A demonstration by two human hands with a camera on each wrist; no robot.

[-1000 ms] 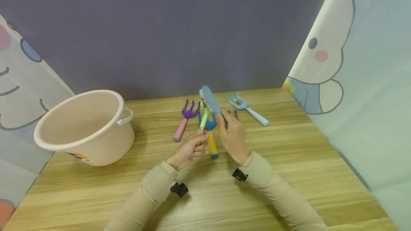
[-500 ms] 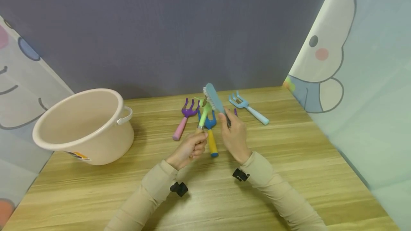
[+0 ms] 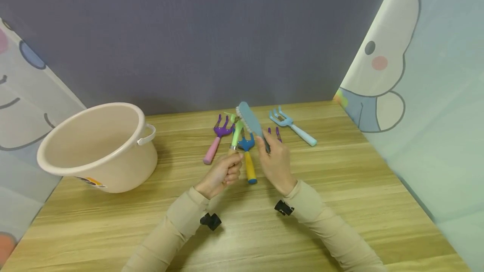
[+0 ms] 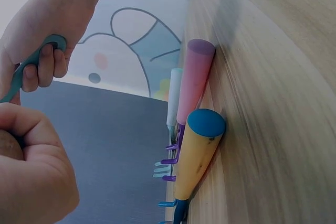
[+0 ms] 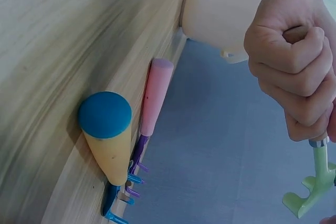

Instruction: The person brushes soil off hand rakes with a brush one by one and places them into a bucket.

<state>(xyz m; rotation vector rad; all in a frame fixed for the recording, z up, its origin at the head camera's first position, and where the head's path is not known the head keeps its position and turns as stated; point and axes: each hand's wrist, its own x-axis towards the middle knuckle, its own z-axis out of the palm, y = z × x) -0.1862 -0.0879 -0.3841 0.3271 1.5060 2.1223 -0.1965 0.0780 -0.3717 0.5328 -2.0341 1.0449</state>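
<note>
My left hand [image 3: 222,174] grips the wooden handle of a light green garden hand fork [image 3: 236,132], its tined head pointing away from me. In my right hand [image 3: 277,163] is a blue-grey scrubbing brush [image 3: 250,117] with white bristles, held by its handle. The bristles face left, against or very close to the green head; contact cannot be told. The right wrist view shows the left fingers [image 5: 299,72] wrapped round the wooden handle. Below the hands lies a blue fork with a yellow handle [image 3: 250,168]. Purple tines [image 3: 278,133] show beyond my right hand, their handle hidden.
A purple fork with a pink handle [image 3: 212,150] lies on the wooden table [image 3: 340,188], left of the hands. Further right is a light blue fork [image 3: 302,134]. A large cream bucket [image 3: 130,169] stands at the left. A dark grey panel [image 3: 211,41] rises behind the table.
The brush went slightly up and right, then came back down and left along the green fork's head. My left hand and the green fork have shifted a little left. The other forks lie still.
</note>
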